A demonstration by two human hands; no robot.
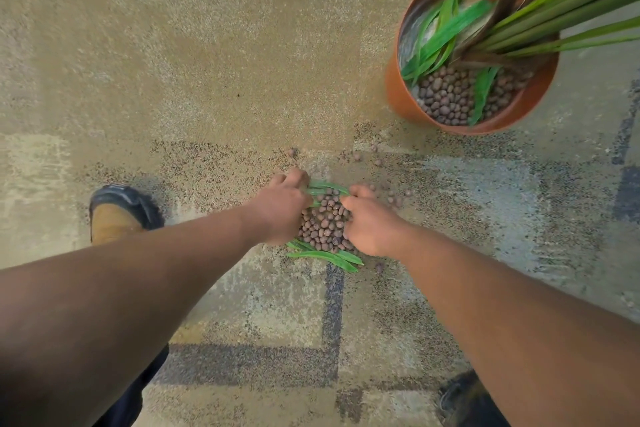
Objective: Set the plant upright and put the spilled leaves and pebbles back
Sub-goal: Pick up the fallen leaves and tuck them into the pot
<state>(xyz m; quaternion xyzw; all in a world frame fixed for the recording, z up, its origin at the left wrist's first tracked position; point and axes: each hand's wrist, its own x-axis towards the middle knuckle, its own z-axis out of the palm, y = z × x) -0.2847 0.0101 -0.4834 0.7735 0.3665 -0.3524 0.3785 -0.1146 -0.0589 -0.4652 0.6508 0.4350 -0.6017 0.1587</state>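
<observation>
Curled fingers (298,180) of both hands cup loose, rolling pebbles (323,222) (light, scatter-prone) and limp leaves (325,256) at centre frame.

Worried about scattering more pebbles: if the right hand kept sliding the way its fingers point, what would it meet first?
Likely the heaped pebbles directly before the right hand, then the left hand beyond. The fingertips are partly hidden, so depth is unsure.

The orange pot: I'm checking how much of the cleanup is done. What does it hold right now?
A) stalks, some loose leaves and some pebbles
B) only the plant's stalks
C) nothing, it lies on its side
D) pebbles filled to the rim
A: the orange pot stands upright with stalks, loose leaves and pebbles covering only part of its inside.
</observation>
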